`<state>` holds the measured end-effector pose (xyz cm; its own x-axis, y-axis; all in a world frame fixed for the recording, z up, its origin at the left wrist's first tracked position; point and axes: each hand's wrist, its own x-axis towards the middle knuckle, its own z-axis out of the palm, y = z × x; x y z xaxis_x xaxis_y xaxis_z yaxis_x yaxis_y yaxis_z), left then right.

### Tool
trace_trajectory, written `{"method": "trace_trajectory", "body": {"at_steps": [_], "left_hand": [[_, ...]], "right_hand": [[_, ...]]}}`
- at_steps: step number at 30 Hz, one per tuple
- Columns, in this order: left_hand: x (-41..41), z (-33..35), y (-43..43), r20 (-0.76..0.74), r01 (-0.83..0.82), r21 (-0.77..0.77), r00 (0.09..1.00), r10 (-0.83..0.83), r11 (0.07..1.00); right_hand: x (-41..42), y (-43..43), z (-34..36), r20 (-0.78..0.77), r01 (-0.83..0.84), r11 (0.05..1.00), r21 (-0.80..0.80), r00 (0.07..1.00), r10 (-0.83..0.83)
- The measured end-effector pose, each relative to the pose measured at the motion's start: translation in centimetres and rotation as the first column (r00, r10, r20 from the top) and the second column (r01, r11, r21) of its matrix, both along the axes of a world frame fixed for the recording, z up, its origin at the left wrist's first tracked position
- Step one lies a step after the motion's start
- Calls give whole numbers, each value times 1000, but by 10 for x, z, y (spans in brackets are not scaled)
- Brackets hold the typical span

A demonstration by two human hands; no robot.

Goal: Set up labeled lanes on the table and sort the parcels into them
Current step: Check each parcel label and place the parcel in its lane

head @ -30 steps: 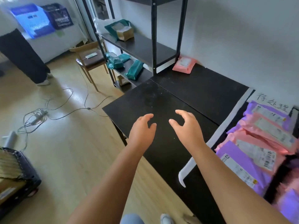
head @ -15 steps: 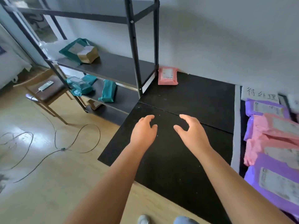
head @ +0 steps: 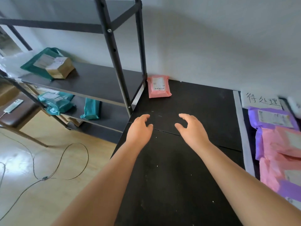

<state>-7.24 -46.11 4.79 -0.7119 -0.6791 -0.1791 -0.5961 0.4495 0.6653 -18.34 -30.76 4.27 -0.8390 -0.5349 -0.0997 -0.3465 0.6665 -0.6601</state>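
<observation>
Left hand (head: 140, 129) and right hand (head: 193, 130) hover empty, fingers relaxed, over the counter (head: 171, 176). Probably poised to fetch the pink parcel (head: 158, 86).

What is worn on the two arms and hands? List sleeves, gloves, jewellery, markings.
Nothing worn shows. The left hand and right hand are bare: no gloves, no visible rings. The left forearm and right forearm are bare down to the frame edge: no sleeves, watch, bracelet or markings.
</observation>
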Motion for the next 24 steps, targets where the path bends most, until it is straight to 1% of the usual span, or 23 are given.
{"method": "trace_trajectory", "body": {"at_steps": [4,9,13,15,19,22,24], "left_hand": [[-43,-13,-36,12,17,20,1000,-17,1000],[-109,-36,-85,39,76,3,996,-76,997],[-162,-62,-125,68,128,-45,990,-125,991],[-186,-79,-142,101,149,-39,984,-145,988],[-219,-109,-164,170,202,-24,966,-195,979],[-232,-123,-171,175,214,-3,962,-210,977],[-235,-131,-175,183,221,-11,959,-215,975]], "right_hand": [[-40,-36,-8,-19,-10,996,87,1000,12],[-90,-88,-28,-41,-28,977,212,998,37],[-133,-137,-56,-15,-27,959,284,999,33],[-152,-157,-68,-1,-16,950,312,1000,18],[-185,-188,-94,27,38,949,313,998,-49],[-206,-204,-112,34,40,955,293,998,-52],[-214,-213,-120,43,40,943,331,997,-58]]}}
